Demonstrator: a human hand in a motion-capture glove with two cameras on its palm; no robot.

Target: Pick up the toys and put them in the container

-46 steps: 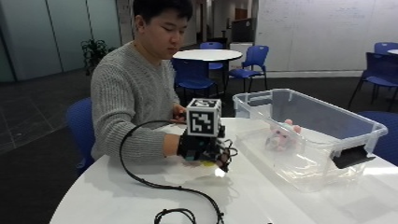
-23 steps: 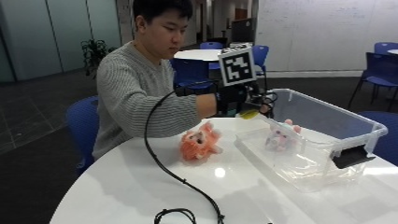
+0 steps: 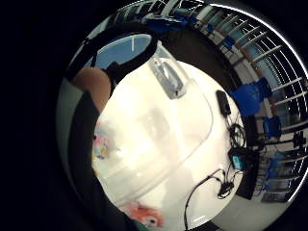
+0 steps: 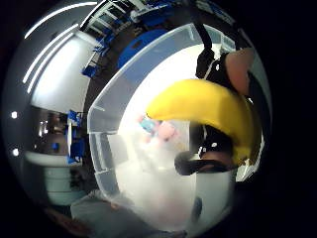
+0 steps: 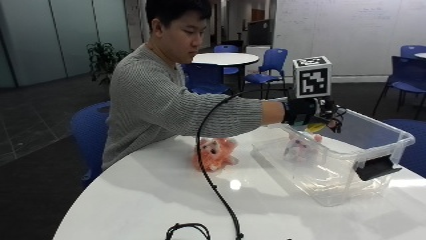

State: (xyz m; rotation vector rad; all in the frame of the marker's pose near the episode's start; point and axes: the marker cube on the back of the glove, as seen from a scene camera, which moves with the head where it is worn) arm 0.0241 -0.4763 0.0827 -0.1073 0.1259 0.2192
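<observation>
My gloved right hand (image 5: pixel 311 114) hovers over the near end of the clear plastic container (image 5: pixel 383 150) and grips a yellow banana-shaped toy (image 5: pixel 315 127). In the thumb side palm view the yellow toy (image 4: pixel 208 106) lies across the palm, with the container (image 4: pixel 106 148) open below it. A pink plush toy (image 5: pixel 297 146) sits inside the container, also visible as the pink toy (image 4: pixel 162 130) under the palm. An orange plush toy (image 5: pixel 214 153) lies on the white table (image 5: pixel 153 200), left of the container. The little finger side view shows the container (image 3: pixel 163 125) and the orange toy (image 3: pixel 144 214) beside it.
A black cable (image 5: pixel 213 185) trails from the hand across the table to its front edge. The container has a black latch (image 5: pixel 374 167) on its near right end. Blue chairs (image 5: pixel 269 65) and another round table (image 5: pixel 225 58) stand behind the person.
The hand rose from the table with the yellow toy and moved right, from over the orange toy to above the container. The orange toy stays on the table.
</observation>
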